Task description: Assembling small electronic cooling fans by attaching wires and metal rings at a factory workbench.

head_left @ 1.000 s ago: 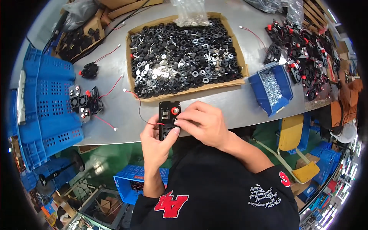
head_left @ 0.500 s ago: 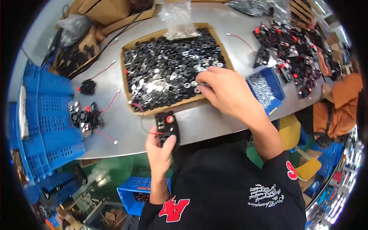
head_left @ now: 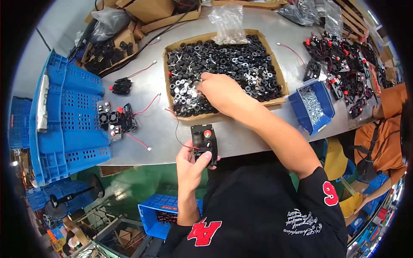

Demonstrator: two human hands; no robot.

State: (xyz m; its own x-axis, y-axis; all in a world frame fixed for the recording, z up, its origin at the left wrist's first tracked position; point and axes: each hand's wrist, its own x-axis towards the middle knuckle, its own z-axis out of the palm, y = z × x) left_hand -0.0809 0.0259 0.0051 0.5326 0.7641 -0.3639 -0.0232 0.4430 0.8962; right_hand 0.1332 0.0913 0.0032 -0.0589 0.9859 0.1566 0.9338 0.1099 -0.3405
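We see the left hand wrapped around a small black plastic switch panel with a red button, thumb pressed on its lower face, held just over the near edge of the grey worktop. The right hand reaches into the shallow cardboard tray of black and silver washers; its fingertips are buried among them, so we cannot tell whether they pinch anything.

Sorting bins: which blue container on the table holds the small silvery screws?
The small open blue bin right of the cardboard tray; the big perforated blue crates sit at the table's left edge.
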